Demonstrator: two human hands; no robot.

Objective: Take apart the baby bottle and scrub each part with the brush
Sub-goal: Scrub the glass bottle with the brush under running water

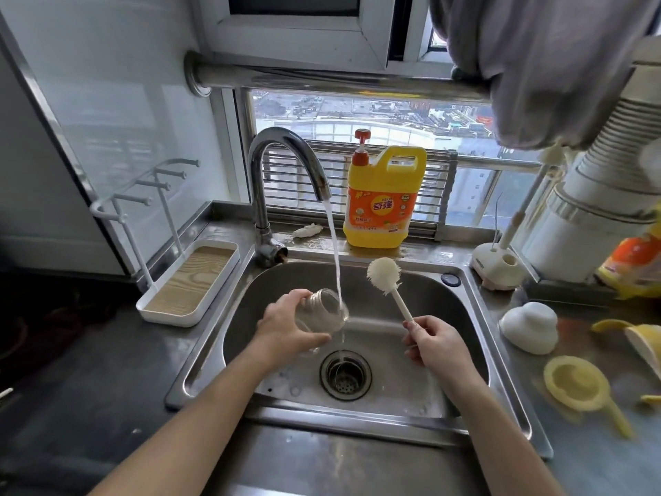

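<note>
Held the clear bottle body (323,313) in the left hand (286,327), grip wrapped round it, thumb stretched beneath and fingers curled over the top. Tipped it on its side above the basin of the steel sink (465,316), clear of the bottom and left of centre. Ran the tap (282,145): a thin stream of water (334,252) down onto the bottle's right end, then on to the drain strainer (345,375) below. Could not tell which end of the bottle faced the stream.

Gripped the bottle brush (385,277) by the lower end of its white handle in the right hand (438,343), grip narrow and closed on that handle. Raised the cream bristle head up and to the left, just right of the stream and apart from the bottle.

Laid out on the worktop (572,460) right of the sink: a white domed cap (529,327) near the rim and a yellow handled collar (552,383) in front of it, the two apart.

Stood on the ledge behind the sink: a yellow detergent jug (384,202) with a red pump, and a crumpled rag (307,230) between it and the tap's base. At the back right corner, a white brush stand (497,266) with a thin brush upright in it. On the left, beside the sink, a white drying rack (189,281) with pegs over a wood-patterned tray. Overhead on the right, a grey cloth (536,66) draped over a rail.
</note>
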